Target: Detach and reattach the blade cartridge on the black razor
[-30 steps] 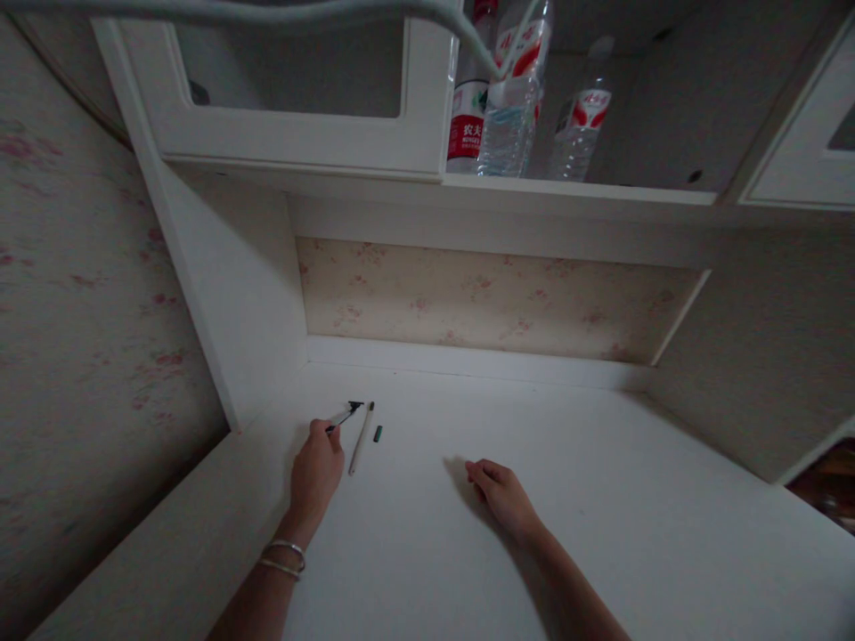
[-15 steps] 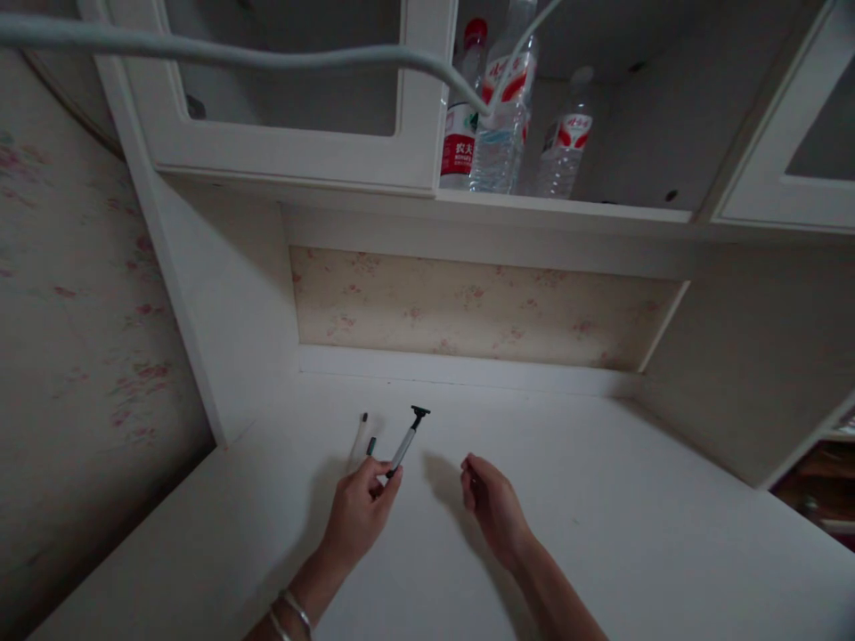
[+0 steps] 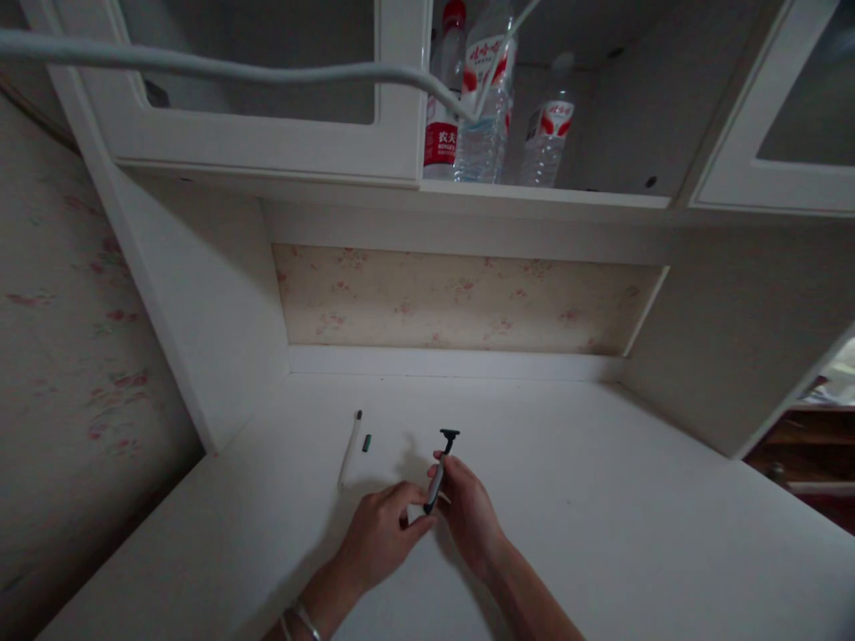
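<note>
A razor (image 3: 436, 481) with a grey and black handle and a dark T-shaped head is held upright above the white desk. Its lower end sits between the thumb and fingers of my left hand (image 3: 387, 530). My right hand (image 3: 468, 512) grips the same handle higher up, below the head. Left of the hands, a white toothbrush (image 3: 350, 450) with a dark tip lies on the desk. Beside it rests a small dark green piece (image 3: 367, 442), perhaps a razor cover; I cannot tell.
The white desktop (image 3: 601, 481) runs back to a wallpapered panel (image 3: 454, 298). Overhead is a cabinet shelf (image 3: 554, 199) with plastic bottles (image 3: 484, 107). A pale cable (image 3: 267, 73) hangs across the cabinet front. Side panels bound the desk on both sides.
My left hand has carried the razor rightward and my right hand has closed on its handle. The small green piece and toothbrush now show fully. The view has shifted slightly.
</note>
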`<state>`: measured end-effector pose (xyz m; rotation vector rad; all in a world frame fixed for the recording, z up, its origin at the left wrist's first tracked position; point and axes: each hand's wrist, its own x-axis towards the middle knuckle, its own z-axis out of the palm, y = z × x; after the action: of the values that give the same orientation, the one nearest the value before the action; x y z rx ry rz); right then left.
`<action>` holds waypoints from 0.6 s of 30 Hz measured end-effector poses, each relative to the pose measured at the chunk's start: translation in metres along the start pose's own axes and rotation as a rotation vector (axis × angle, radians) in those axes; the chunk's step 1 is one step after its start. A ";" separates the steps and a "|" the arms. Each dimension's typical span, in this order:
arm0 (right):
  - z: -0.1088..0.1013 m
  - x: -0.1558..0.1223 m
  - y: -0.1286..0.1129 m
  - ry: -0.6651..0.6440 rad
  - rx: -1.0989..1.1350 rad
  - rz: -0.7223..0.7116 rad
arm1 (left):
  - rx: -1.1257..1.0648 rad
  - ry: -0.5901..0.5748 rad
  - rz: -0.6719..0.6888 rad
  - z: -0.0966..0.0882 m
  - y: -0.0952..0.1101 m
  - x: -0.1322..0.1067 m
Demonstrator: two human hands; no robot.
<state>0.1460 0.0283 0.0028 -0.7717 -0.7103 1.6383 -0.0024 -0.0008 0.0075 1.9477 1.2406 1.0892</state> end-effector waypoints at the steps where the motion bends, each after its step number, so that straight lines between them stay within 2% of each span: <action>1: -0.001 0.000 -0.001 0.010 -0.008 -0.024 | -0.032 -0.019 -0.014 -0.001 0.002 0.001; 3: 0.000 -0.001 -0.004 -0.008 -0.003 -0.044 | -0.148 -0.021 -0.080 -0.004 0.003 0.003; 6: 0.005 -0.005 -0.005 -0.108 0.053 0.005 | -0.418 0.065 -0.197 -0.011 0.003 0.007; 10: 0.011 -0.012 0.000 -0.237 0.090 0.086 | -0.709 0.147 -0.240 -0.025 0.004 0.013; 13: 0.014 -0.017 0.006 -0.317 0.096 0.115 | -0.886 0.083 -0.252 -0.028 0.003 0.014; 16: 0.017 -0.019 0.011 -0.338 0.101 0.151 | -1.067 -0.033 -0.230 -0.023 -0.001 0.013; 18: 0.018 -0.019 0.014 -0.341 0.104 0.171 | -1.139 -0.061 -0.227 -0.018 -0.004 0.013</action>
<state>0.1268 0.0061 0.0047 -0.4923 -0.8061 1.9738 -0.0168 0.0133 0.0178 0.9296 0.5344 1.2046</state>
